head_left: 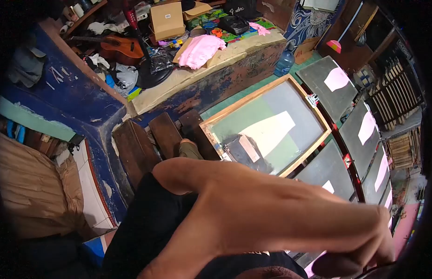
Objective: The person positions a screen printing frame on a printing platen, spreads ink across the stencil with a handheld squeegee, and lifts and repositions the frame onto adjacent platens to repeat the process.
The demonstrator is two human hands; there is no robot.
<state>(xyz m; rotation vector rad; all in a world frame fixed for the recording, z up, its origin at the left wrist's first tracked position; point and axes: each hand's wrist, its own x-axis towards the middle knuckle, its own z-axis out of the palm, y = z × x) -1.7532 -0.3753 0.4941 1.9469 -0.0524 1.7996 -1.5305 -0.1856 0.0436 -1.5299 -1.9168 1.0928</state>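
Observation:
Very close to the camera, my left arm crosses the lower middle of the view. My left hand is at the lower right, its fingers bent and partly cut off by the edge; whatever they may hold is hidden. Behind the arm lies a wood-framed printing screen, with a pale tapered shape showing through its mesh. A dark smear and a small pinkish rectangle are at its near end. Metal clamps sit on its frame. My right hand does not show.
Dark boards with pink cloth pieces stretch along the right. A ledge holds a guitar, a cardboard box and pink cloth. A water jug stands beside it. Wooden steps are at the left.

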